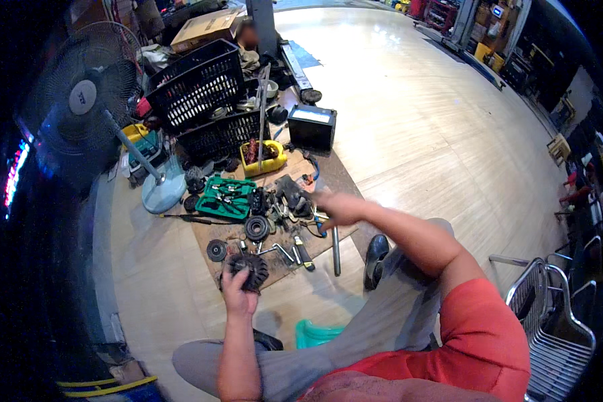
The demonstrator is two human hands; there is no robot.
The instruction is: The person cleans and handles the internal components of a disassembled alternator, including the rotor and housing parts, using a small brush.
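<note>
My left hand [238,289] grips a dark, round finned metal part [254,271] above a stained cardboard sheet [214,275]. My right hand [342,209], slightly blurred, reaches over a jumble of metal parts [291,197] with its fingers apart, near blue-handled pliers [320,228]. A steel bar [336,254] lies below it. Between my hands are a black ring [256,228], a bent wrench [278,250] and a yellow-and-black tool [305,254]. A small black disc [216,250] lies left of the finned part, and an open green tool case [224,197] lies farther back.
A standing fan [84,97], black crates [197,84], a yellow container [264,157] and a black battery [311,127] surround the parts. A green plastic stool [315,333] shows below my legs. A metal chair [556,335] stands at right. Pale floor [435,134] extends beyond.
</note>
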